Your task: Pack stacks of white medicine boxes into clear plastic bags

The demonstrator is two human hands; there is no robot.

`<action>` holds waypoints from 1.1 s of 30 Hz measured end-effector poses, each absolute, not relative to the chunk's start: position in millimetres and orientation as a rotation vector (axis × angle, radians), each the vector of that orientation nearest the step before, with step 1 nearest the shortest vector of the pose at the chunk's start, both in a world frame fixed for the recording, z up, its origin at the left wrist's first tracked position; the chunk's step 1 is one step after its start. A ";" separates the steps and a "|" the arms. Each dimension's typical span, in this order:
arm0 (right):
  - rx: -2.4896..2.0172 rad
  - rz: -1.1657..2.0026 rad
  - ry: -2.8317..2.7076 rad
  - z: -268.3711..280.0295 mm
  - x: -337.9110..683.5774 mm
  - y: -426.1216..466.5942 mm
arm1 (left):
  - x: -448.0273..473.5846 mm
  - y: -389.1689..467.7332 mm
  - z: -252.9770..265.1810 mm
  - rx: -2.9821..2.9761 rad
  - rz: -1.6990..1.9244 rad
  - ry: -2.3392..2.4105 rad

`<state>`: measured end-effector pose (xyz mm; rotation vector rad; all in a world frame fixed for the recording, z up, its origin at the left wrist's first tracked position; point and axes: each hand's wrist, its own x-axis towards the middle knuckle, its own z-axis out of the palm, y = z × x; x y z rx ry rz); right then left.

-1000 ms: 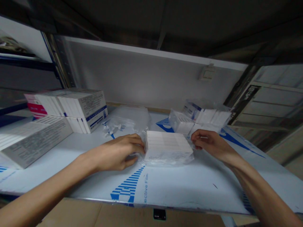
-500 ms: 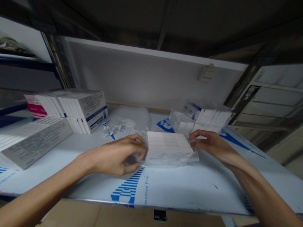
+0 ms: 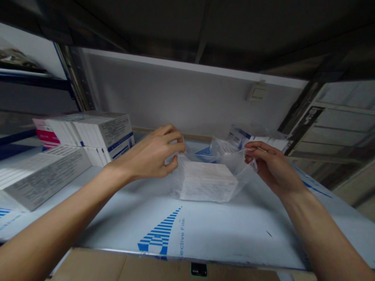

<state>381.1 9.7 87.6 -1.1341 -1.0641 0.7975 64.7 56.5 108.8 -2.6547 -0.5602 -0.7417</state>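
A clear plastic bag [image 3: 242,171] surrounds a block of white boxes [image 3: 206,185] in the middle of the shelf. The boxes rest on the shelf film, their faces blurred by the plastic. My left hand [image 3: 159,150] pinches the bag's upper left edge between thumb and fingers. On the other side, my right hand [image 3: 268,164] is closed on the bag's upper right edge. Between the two hands the plastic is pulled up and apart above the boxes.
Stacked white and blue boxes [image 3: 102,134] stand at the left, with a long row of boxes [image 3: 47,175] before them. Behind my right hand lie bagged boxes [image 3: 241,136]. A dark upper shelf [image 3: 181,27] hangs overhead, and cardboard [image 3: 152,269] shows below the front edge.
Both hands have risen from beside the boxes, lifting the bag's edges. The plastic, low around the boxes before, now stretches upward to either side. The boxes stay nearly in place.
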 end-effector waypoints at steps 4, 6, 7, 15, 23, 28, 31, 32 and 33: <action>-1.033 0.807 -0.979 99.8 375.5 12.0 | 73.1 58.6 112.0 -2.708 -0.902 -0.526; -0.967 0.841 -0.992 106.9 373.6 10.7 | 74.0 56.0 116.6 -2.809 -0.970 -0.528; -0.952 0.851 -1.019 110.5 372.6 10.2 | 73.6 54.9 119.3 -2.841 -1.011 -0.540; -0.875 0.484 -1.291 130.4 355.2 25.5 | 76.7 64.5 119.6 -3.346 -1.644 -0.577; -0.843 0.156 -1.577 137.3 324.2 34.5 | 104.3 64.6 116.0 -3.220 -2.316 -0.781; -0.815 0.118 -1.697 136.9 318.3 36.0 | 114.8 67.3 107.4 -3.682 -2.303 -0.694; -0.749 0.117 -1.720 136.0 317.6 36.7 | 123.9 69.6 95.7 -3.739 -2.301 -0.931; -0.725 0.131 -1.735 135.6 316.6 36.9 | 127.9 69.3 92.8 -3.748 -2.225 -1.015; -0.709 0.152 -1.755 135.2 315.0 37.1 | 132.2 68.6 90.8 -3.774 -2.099 -1.076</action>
